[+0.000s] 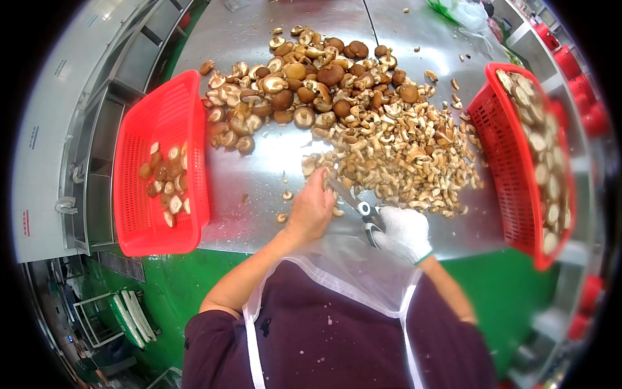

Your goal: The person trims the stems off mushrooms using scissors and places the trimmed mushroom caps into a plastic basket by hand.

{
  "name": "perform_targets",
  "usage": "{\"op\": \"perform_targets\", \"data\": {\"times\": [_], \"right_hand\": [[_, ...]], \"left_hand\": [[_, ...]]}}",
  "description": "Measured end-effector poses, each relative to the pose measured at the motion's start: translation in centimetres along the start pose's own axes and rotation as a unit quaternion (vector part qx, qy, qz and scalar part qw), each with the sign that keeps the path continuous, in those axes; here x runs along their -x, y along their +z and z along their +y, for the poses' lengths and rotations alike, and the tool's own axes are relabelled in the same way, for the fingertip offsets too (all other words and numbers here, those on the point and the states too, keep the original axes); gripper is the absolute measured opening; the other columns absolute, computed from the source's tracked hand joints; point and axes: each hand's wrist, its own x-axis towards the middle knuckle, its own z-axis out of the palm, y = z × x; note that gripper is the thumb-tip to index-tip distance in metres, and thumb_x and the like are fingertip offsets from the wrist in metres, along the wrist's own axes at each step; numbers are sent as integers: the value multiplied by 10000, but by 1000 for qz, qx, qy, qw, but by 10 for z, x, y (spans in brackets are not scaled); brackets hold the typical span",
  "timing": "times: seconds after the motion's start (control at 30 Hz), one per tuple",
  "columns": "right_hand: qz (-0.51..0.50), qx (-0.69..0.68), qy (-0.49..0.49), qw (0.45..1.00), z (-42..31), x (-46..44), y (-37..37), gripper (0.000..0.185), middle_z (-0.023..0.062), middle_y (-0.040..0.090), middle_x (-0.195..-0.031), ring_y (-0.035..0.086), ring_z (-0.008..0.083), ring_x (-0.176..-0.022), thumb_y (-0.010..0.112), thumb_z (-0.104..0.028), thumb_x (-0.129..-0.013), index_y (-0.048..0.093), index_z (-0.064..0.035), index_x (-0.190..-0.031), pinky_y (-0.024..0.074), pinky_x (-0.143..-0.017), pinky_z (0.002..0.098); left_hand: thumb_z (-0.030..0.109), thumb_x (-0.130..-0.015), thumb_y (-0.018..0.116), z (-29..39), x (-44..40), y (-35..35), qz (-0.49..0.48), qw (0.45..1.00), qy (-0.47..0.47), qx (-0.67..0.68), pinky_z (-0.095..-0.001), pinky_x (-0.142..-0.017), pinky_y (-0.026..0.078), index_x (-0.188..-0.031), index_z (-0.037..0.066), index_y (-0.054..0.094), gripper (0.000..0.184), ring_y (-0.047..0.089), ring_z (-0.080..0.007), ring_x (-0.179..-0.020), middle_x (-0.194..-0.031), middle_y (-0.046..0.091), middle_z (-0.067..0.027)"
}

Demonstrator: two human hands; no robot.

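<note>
My bare left hand is closed with its fingertips at a pale mushroom, over the near part of the steel table. My right hand wears a white knit glove and grips black and white scissors. Their blades point up and left toward my left fingertips. Beyond my hands lies a heap of cut mushroom stems, spreading to the right. Whole brown mushrooms are piled farther back and to the left. A few small pieces lie left of my left hand.
At the left edge of the steel table stands a red basket with several mushroom caps in its bottom. Another red basket, well filled with caps, stands at the right. A plastic bag lies at the back right.
</note>
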Motion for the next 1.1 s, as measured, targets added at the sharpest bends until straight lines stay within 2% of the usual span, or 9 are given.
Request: {"op": "perform_targets", "data": {"times": [0.3, 0.47, 0.7, 0.8, 0.83, 0.87, 0.9, 1.03, 1.1], "right_hand": [[33, -77, -15, 996, 11, 2, 23, 319, 135, 612, -629, 622, 312, -575, 654, -381, -804, 639, -83, -689, 476, -525, 405], [57, -315, 1, 947, 18, 0, 34, 325, 145, 537, -583, 531, 313, -507, 730, -306, -783, 570, -56, -652, 426, -507, 392], [139, -343, 58, 927, 16, -17, 28, 271, 141, 587, -683, 581, 308, -604, 741, -280, -787, 602, -49, -815, 468, -586, 390], [139, -313, 53, 938, 24, -16, 28, 264, 137, 609, -710, 609, 306, -635, 729, -264, -796, 613, -47, -894, 486, -617, 382], [140, -308, 52, 940, 25, -15, 27, 263, 132, 620, -715, 618, 295, -639, 726, -261, -799, 615, -47, -902, 490, -621, 374], [138, -351, 65, 924, 22, -11, 22, 237, 111, 646, -716, 637, 249, -648, 721, -244, -804, 624, -51, -902, 499, -632, 353], [131, -296, 79, 943, 22, -8, 19, 208, 91, 660, -710, 642, 199, -655, 717, -224, -811, 635, -52, -894, 502, -641, 325], [133, -334, 103, 927, 35, -6, 32, 185, 78, 606, -662, 555, 176, -589, 706, -206, -824, 640, -39, -867, 468, -604, 323], [134, -320, 100, 932, 35, -6, 33, 184, 62, 592, -653, 523, 144, -584, 708, -196, -827, 637, -32, -869, 451, -594, 305]], "left_hand": [[140, -916, 452, -3, -1, 0, -23, 997, -60, 52, -450, -828, 482, -1291, -30, 445, 411, 616, -416, -943, -1067, 595, -301], [125, -921, 431, -38, -4, 15, -67, 952, -99, 283, -335, -786, 510, -1247, -23, 493, 363, 635, -234, -878, -1027, 621, -154], [178, -980, 524, -31, -5, 3, -156, 872, -191, 422, -247, -743, 502, -1198, 26, 559, 268, 603, -106, -876, -1012, 618, -55], [268, -966, 587, -48, -6, -27, -78, 927, -88, 356, -219, -592, 460, -1100, 41, 613, 265, 578, -78, -705, -859, 629, -28], [317, -955, 599, -23, -8, -57, 35, 940, -153, 304, -206, -450, 336, -945, 75, 637, 244, 459, -47, -524, -738, 612, -4], [342, -955, 594, -44, -16, -87, 104, 947, -26, 303, -221, -398, 249, -847, 106, 607, 260, 354, -31, -468, -727, 599, 0], [274, -952, 604, -34, -14, -137, 127, 946, -116, 276, -226, -535, 393, -900, 84, 629, 198, 503, -58, -620, -703, 563, 15], [231, -927, 607, -83, -10, -237, 314, 947, -62, -39, -318, -712, 511, -1026, 64, 662, 202, 614, -156, -828, -924, 647, -78], [197, -869, 632, -95, 1, -245, 246, 811, -66, -527, -412, -859, 507, -1125, 106, 654, 273, 602, -276, -1039, -1124, 635, -131]]}}
